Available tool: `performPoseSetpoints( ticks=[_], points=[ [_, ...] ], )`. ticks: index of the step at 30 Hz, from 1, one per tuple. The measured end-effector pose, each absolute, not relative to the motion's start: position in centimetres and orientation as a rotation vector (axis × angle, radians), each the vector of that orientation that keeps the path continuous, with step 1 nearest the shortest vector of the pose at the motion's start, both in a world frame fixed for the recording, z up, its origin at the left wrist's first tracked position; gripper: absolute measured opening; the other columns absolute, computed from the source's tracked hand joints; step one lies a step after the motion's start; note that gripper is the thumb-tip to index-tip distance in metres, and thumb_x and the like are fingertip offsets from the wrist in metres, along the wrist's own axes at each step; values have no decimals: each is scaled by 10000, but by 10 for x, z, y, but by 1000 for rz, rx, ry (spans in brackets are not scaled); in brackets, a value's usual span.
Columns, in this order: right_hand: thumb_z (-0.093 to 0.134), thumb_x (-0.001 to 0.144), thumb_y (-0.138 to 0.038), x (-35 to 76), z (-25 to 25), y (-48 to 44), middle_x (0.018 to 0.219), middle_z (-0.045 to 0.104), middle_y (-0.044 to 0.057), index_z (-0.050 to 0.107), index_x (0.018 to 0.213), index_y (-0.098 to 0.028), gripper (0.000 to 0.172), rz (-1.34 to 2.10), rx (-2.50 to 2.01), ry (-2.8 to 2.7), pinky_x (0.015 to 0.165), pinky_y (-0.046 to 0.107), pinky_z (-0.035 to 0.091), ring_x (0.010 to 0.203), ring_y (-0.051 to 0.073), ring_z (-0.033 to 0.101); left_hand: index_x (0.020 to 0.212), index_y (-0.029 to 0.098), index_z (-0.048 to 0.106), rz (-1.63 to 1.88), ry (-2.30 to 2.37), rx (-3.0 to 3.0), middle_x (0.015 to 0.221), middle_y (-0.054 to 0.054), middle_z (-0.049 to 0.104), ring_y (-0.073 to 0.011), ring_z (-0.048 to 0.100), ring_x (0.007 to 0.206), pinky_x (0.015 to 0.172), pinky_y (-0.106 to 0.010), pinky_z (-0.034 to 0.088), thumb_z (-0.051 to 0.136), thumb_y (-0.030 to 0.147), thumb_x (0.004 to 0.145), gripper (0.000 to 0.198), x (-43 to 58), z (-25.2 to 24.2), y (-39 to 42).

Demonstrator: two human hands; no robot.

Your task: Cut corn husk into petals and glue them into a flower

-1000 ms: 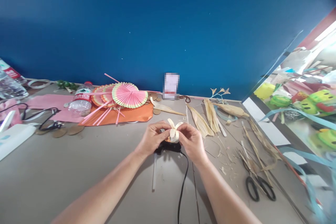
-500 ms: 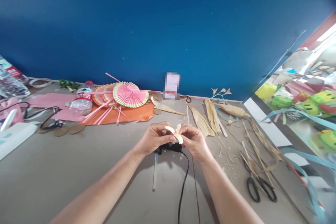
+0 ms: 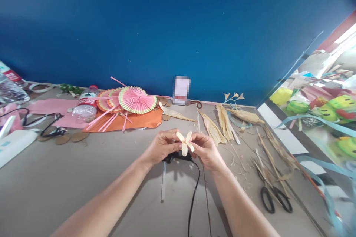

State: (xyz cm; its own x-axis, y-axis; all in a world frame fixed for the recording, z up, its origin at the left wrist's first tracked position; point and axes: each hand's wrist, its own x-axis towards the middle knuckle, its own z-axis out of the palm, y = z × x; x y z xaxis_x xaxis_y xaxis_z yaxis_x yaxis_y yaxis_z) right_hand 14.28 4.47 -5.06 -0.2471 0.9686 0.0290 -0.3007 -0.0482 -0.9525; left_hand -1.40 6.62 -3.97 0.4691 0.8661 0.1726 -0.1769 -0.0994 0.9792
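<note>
A small cream flower [image 3: 184,143] with several curled petals, seemingly corn husk, is held over the middle of the table. My left hand [image 3: 161,145] pinches it from one side between thumb and fingers. On the other side my right hand [image 3: 206,149] is closed on it too, thumb and fingertips at the petals. Below the hands lies a black glue gun [image 3: 180,156], partly hidden by them. A translucent glue stick [image 3: 163,185] juts from it towards me, and its black cord [image 3: 194,196] runs to the near edge.
To the right lie dried corn husks [image 3: 211,127], black-handled scissors [image 3: 268,200] and husk scraps. Pink and green paper fans [image 3: 137,100] rest on orange paper [image 3: 151,121] at the back left, beside a plastic bottle [image 3: 85,105]. A blue wall [image 3: 167,26] borders the table's far side.
The flower has been turned between my fingers, so its petals now spread more towards me, one pointing down. Both hands stay in nearly the same place.
</note>
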Motion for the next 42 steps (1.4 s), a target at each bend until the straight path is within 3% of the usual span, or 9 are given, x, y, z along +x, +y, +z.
performPoseSetpoints(
  ticks=[4,13,26,42],
  points=[
    [731,586,-343,144,-51,45,539,485,-40,572,647,-161,249,1613,-843,-1102,348,172,267,385,42,340,633,147,661,962,664,1414,662,-8,494,-84,460,559,436,-169,345,678,293,636,147,-15,-39,65],
    [737,591,-280,147,-52,46,574,515,-31,588,621,-155,197,1653,-775,-1091,353,164,270,401,39,357,668,167,698,1036,601,1525,669,-26,554,-109,512,603,542,-214,409,659,250,666,91,-13,-40,65],
    [722,624,-261,150,-56,48,548,509,-37,596,636,-155,166,1629,-766,-1111,361,150,283,411,38,374,755,169,710,973,629,1696,695,-37,556,-118,526,625,563,-214,411,611,267,717,145,-18,-36,64],
    [716,630,-265,155,-59,51,517,513,-43,567,608,-143,194,1661,-832,-1160,360,153,292,388,35,384,730,150,698,966,666,1749,680,-42,567,-118,538,635,577,-210,413,604,250,726,137,-16,-39,64]
  ],
)
